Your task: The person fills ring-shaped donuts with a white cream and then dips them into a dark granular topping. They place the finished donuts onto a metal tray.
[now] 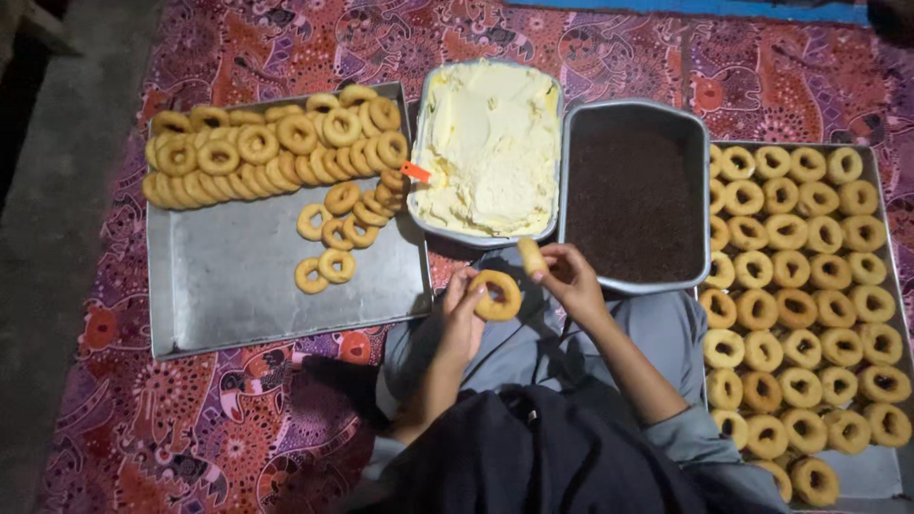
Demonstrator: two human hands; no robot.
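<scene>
My left hand (pixel 463 319) holds a golden ring doughnut (pixel 496 295) upright over my lap. My right hand (pixel 569 276) pinches a small pale tool or spreader (pixel 531 255) just right of the doughnut, near the front rims of two tubs. A tub of pale yellow cream (pixel 488 143) lies straight ahead, with an orange-handled tool (pixel 415 172) stuck in at its left edge. Beside it on the right is a tub of dark brown sprinkles (pixel 633 200).
A metal tray (pixel 248 286) on the left carries several doughnuts (pixel 276 152) piled along its far edge. Another tray (pixel 876 471) on the right is packed with rows of doughnuts (pixel 800 286). Everything rests on a patterned red and purple mat (pixel 190 419); bare floor (pixel 57 238) lies at far left.
</scene>
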